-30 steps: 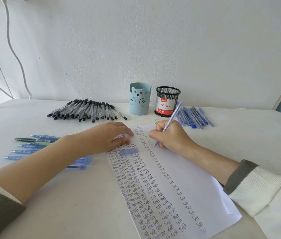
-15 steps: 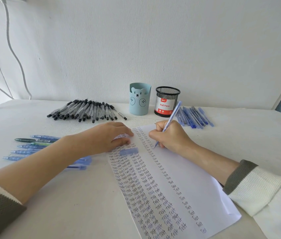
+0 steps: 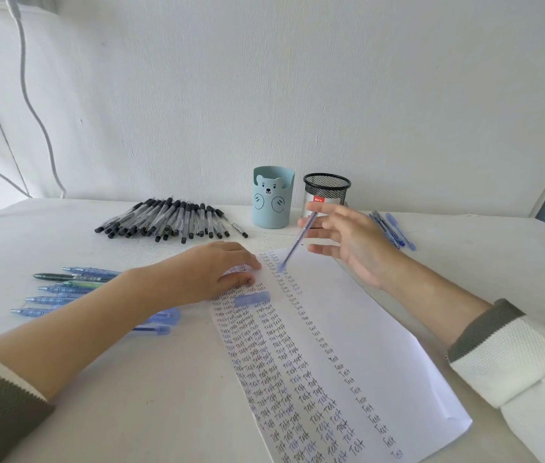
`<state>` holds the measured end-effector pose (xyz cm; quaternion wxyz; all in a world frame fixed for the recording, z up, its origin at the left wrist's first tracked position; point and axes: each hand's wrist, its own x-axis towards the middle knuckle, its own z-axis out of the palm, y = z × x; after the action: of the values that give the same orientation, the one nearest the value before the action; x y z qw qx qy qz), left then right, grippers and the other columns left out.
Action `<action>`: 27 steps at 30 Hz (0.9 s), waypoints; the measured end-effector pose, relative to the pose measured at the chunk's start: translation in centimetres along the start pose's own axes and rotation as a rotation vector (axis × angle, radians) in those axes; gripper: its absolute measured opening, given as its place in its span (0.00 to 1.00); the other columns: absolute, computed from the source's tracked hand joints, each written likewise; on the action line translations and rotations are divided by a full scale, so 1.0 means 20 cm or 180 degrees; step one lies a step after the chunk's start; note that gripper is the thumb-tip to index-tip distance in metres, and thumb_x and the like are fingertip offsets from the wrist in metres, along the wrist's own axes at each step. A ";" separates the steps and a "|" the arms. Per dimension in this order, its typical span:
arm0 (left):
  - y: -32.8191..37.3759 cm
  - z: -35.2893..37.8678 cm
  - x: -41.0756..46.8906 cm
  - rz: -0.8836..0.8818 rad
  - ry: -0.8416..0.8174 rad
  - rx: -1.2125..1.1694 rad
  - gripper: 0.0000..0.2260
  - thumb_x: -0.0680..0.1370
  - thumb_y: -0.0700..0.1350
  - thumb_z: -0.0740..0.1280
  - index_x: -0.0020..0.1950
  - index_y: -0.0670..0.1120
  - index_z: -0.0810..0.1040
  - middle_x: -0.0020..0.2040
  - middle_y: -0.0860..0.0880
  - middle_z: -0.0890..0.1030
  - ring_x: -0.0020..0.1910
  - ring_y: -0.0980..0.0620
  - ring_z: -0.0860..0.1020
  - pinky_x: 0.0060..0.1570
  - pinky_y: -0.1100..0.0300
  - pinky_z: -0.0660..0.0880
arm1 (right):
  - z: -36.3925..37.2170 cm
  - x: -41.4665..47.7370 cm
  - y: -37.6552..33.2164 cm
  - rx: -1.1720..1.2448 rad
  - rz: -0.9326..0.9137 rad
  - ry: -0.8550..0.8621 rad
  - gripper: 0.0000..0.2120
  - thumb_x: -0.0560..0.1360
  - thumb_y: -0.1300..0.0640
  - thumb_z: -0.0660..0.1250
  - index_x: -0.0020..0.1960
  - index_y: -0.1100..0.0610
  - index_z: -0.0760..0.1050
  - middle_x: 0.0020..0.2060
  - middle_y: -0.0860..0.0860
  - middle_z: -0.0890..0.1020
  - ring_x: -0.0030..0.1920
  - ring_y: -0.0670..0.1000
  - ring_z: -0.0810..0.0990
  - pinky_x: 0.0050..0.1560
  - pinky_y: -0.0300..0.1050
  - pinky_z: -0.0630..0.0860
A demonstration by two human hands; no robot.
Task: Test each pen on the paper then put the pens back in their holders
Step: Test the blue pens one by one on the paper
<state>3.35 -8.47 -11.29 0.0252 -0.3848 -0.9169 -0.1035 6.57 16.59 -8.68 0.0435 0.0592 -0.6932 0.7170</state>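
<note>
Blue pen (image 3: 297, 240), motion-blurred, slants above the paper (image 3: 348, 329) across the raised right hand (image 3: 354, 242); fingers spread, grip not resolvable. Left hand (image 3: 204, 272) rests flat, fingers relaxed, on the paper's upper left, pen cap (image 3: 252, 298) just beside it

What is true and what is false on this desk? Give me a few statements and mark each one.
1. The left hand rests on the paper. True.
2. Both cups are stuffed with pens. False: no pens stick out of the bear cup or the mesh cup.
3. A loose blue cap lies on the paper. True.
4. The black pens lie to the right of the cups. False: they lie to the left; a few blue pens lie on the right.
5. The right hand holds a blue pen. True.
</note>
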 end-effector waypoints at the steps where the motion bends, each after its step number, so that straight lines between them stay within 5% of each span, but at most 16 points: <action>1: 0.00 0.00 0.00 0.0005 -0.0011 -0.0026 0.26 0.75 0.66 0.53 0.66 0.55 0.76 0.66 0.56 0.75 0.64 0.56 0.73 0.66 0.61 0.67 | 0.01 0.00 -0.01 0.0090 0.0062 0.0008 0.12 0.81 0.64 0.57 0.58 0.55 0.76 0.48 0.54 0.83 0.46 0.50 0.81 0.48 0.47 0.80; 3: 0.00 0.00 0.00 0.0011 -0.0016 -0.0037 0.27 0.74 0.66 0.53 0.66 0.55 0.76 0.65 0.55 0.75 0.64 0.56 0.73 0.66 0.61 0.67 | 0.01 0.00 -0.03 -0.0132 -0.0018 -0.0027 0.11 0.80 0.64 0.59 0.57 0.54 0.76 0.46 0.53 0.80 0.42 0.49 0.79 0.42 0.44 0.80; 6: 0.00 0.00 0.00 0.0033 0.0042 0.0000 0.16 0.80 0.55 0.61 0.66 0.54 0.76 0.66 0.55 0.75 0.64 0.56 0.72 0.66 0.60 0.67 | -0.01 -0.02 -0.03 -0.0954 -0.0250 -0.0467 0.15 0.81 0.68 0.57 0.57 0.51 0.74 0.46 0.51 0.81 0.38 0.48 0.78 0.37 0.40 0.75; 9: 0.00 0.00 0.00 -0.0025 -0.0046 0.0018 0.20 0.78 0.61 0.57 0.66 0.55 0.75 0.66 0.56 0.75 0.64 0.56 0.72 0.66 0.59 0.68 | -0.02 -0.06 -0.01 -0.2085 -0.0454 -0.1135 0.15 0.81 0.67 0.59 0.57 0.47 0.67 0.48 0.47 0.85 0.45 0.48 0.80 0.48 0.42 0.77; 11: 0.00 0.00 0.00 -0.0022 -0.0048 -0.0017 0.28 0.73 0.67 0.52 0.66 0.56 0.75 0.65 0.56 0.75 0.64 0.57 0.72 0.65 0.58 0.69 | -0.01 -0.07 0.00 -0.2772 -0.0535 -0.1323 0.14 0.80 0.66 0.62 0.55 0.47 0.73 0.51 0.44 0.85 0.53 0.45 0.81 0.60 0.45 0.76; 13: 0.00 0.00 0.00 -0.0030 -0.0039 -0.0013 0.24 0.76 0.64 0.55 0.66 0.56 0.75 0.65 0.56 0.75 0.64 0.56 0.72 0.66 0.57 0.69 | 0.01 -0.08 0.02 -0.3243 -0.0641 -0.1451 0.12 0.78 0.65 0.65 0.54 0.51 0.80 0.51 0.45 0.83 0.53 0.44 0.80 0.61 0.45 0.74; 19: 0.00 0.00 0.01 -0.0008 -0.0037 0.0004 0.25 0.74 0.63 0.55 0.66 0.55 0.75 0.66 0.56 0.75 0.64 0.56 0.72 0.66 0.57 0.69 | 0.04 -0.08 0.04 -0.3300 -0.0793 -0.1500 0.11 0.77 0.63 0.68 0.52 0.50 0.84 0.49 0.50 0.78 0.51 0.48 0.78 0.59 0.49 0.74; 27: -0.01 0.01 0.01 0.0088 0.0085 0.0045 0.19 0.80 0.58 0.57 0.66 0.52 0.76 0.63 0.54 0.76 0.62 0.54 0.74 0.62 0.61 0.69 | 0.14 -0.15 0.05 -0.3285 -0.1047 -0.1739 0.16 0.79 0.64 0.64 0.63 0.50 0.79 0.47 0.50 0.76 0.48 0.49 0.76 0.54 0.40 0.72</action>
<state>3.09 -8.41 -11.56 0.0416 -0.3957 -0.9118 -0.1017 9.41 13.73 -10.00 -0.0027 0.3188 -0.9193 0.2309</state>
